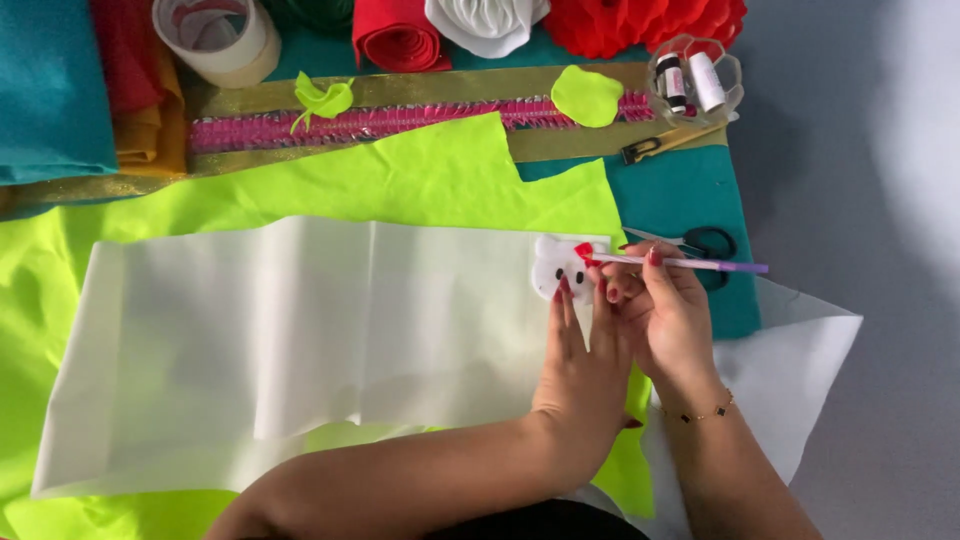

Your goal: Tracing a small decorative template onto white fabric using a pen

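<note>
A small white felt cutout [553,268] with two black eye dots and a red bow lies at the right end of a long white felt sheet [300,340]. My left hand [583,370] lies flat on the sheet, its fingertips pressing the cutout's lower edge. My right hand [665,305] holds a thin purple and white pencil [690,263], almost level, with its tip at the red bow.
Neon green felt [420,175] lies under the white sheet. Black-handled scissors [700,241] rest on teal felt just behind my right hand. At the back stand a tape roll [222,38], fabric rolls, a pink sequin trim [380,122] and a clear dish [697,82] with thread spools.
</note>
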